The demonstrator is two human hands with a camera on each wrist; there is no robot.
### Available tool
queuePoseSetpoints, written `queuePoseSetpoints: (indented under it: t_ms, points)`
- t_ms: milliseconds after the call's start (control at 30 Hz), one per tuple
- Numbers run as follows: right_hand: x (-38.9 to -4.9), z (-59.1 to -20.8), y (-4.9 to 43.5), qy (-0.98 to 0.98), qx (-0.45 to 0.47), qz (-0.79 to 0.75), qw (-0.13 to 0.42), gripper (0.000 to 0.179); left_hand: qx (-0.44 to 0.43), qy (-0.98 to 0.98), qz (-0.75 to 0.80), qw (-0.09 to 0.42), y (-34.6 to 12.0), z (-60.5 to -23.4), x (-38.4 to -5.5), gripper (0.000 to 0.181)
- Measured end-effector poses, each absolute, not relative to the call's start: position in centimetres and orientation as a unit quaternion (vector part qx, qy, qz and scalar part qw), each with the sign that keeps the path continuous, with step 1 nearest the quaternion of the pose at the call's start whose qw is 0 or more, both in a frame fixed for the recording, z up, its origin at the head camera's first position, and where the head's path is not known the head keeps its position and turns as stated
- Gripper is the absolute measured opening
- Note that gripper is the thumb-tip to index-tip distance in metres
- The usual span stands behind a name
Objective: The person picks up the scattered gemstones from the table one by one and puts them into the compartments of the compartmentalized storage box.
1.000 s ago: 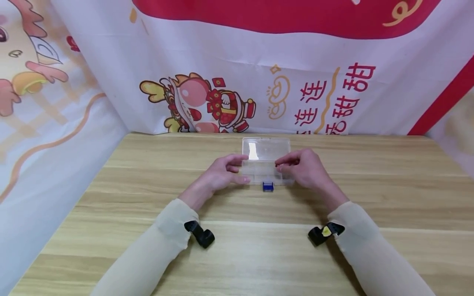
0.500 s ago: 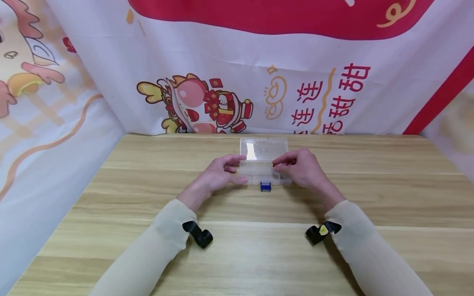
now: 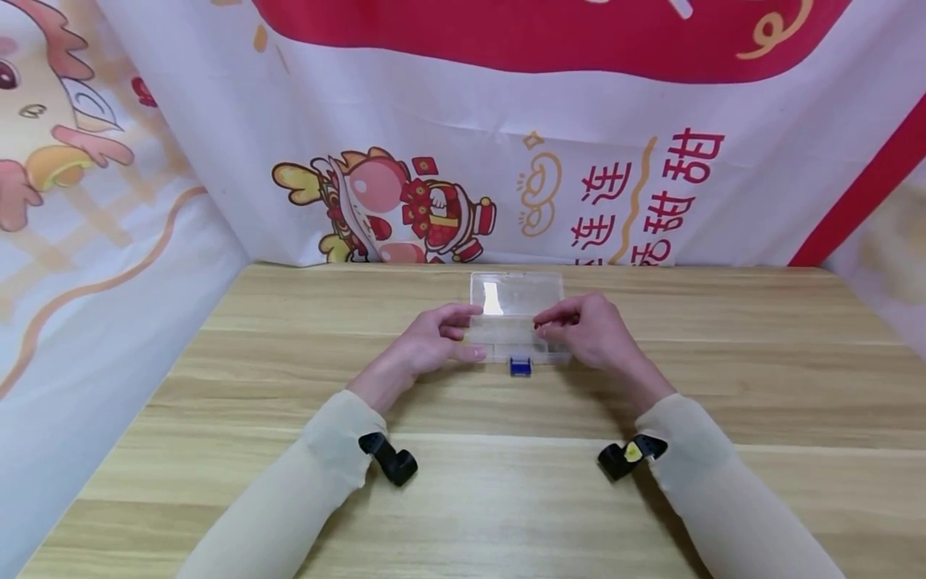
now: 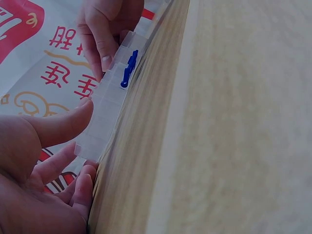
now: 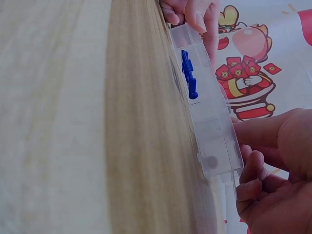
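Observation:
A clear plastic compartment box (image 3: pixel 510 331) sits on the table with its lid (image 3: pixel 528 293) raised at the back. On its front edge is a blue latch (image 3: pixel 520 367), also plain in the right wrist view. My left hand (image 3: pixel 432 342) steadies the box's left end, thumb at the front corner and fingers at the back. Over the right-hand compartments, my right hand (image 3: pixel 596 331) pinches a small dark red thing (image 3: pixel 537 326), mostly hidden by the fingertips. A greyish round spot (image 5: pixel 210 162) shows through the box's wall near that hand.
The wood-grain table (image 3: pixel 499 498) extends toward me and to both sides. A printed white and red cloth (image 3: pixel 405 88) hangs right behind the table's back edge. Each sleeve carries a black wrist mount (image 3: pixel 394 461).
Both hands and the box hold nearly the same places. The view shifts slightly with the head.

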State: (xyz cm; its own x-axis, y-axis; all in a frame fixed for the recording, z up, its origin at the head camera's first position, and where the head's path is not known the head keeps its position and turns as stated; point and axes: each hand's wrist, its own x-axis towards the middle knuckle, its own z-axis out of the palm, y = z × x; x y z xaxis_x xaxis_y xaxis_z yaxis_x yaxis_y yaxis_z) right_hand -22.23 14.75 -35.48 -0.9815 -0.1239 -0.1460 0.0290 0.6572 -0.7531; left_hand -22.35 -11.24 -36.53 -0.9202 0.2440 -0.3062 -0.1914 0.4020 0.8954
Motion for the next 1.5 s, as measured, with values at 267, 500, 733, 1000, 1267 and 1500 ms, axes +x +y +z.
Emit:
queuePoseSetpoints:
  t_ms: [267,500,733,1000,1267,1500]
  points:
    - [-22.18,-35.71,14.88,0.907,-0.029,-0.409,0.093,0.02,0.015,0.811,0.55,0.199,-11.06,-36.63,-22.23,0.068]
    - [-22.26,-35.68,14.78,0.908,-0.028,-0.408,0.091,0.019,0.015,0.813,0.548,0.196,-11.13,-36.67,-22.31,0.067]
    - [-22.23,-35.7,14.78,0.909,-0.026,-0.405,0.093,0.017,0.013,0.811,0.552,0.196,-11.03,-36.73,-22.32,0.066]
    - [-22.19,-35.65,14.8,0.912,-0.031,-0.4,0.09,0.018,0.015,0.811,0.551,0.195,-11.05,-36.64,-22.23,0.067]
    - [-22.19,-35.71,14.73,0.912,-0.031,-0.399,0.087,0.017,0.015,0.813,0.549,0.195,-11.1,-36.71,-22.26,0.068]
    - [-22.13,-35.76,14.73,0.912,-0.032,-0.399,0.087,0.018,0.017,0.811,0.55,0.196,-11.17,-36.78,-22.27,0.067]
